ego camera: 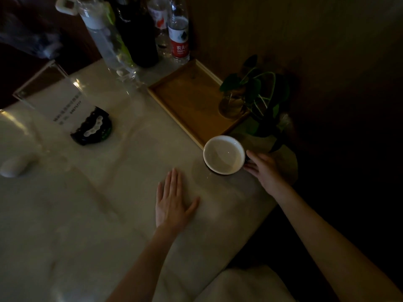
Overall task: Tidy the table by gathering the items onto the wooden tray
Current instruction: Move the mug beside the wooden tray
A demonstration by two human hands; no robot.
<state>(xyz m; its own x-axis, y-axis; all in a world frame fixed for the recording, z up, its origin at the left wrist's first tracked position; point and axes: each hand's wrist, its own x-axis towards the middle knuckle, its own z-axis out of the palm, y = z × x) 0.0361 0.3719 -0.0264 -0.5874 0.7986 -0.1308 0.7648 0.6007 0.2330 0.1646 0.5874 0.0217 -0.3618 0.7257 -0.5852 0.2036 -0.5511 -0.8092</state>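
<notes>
My right hand [265,168] grips the cup [224,154] beside the tray [174,101]; my left hand [173,201] lies flat, empty. Only a plant [250,92] is on the tray; the bottles [178,29] remain off it.

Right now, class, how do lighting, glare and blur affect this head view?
Head view: dim overall, the right wall nearly black; glare glints on the acrylic sign holder; the white cup is the brightest thing; wide-angle distortion tilts the bottles; the table looks soft and blurred at left.

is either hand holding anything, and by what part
The right hand holds the white cup by its right side, seemingly at the handle. The left hand lies flat on the table, holding nothing.
</notes>
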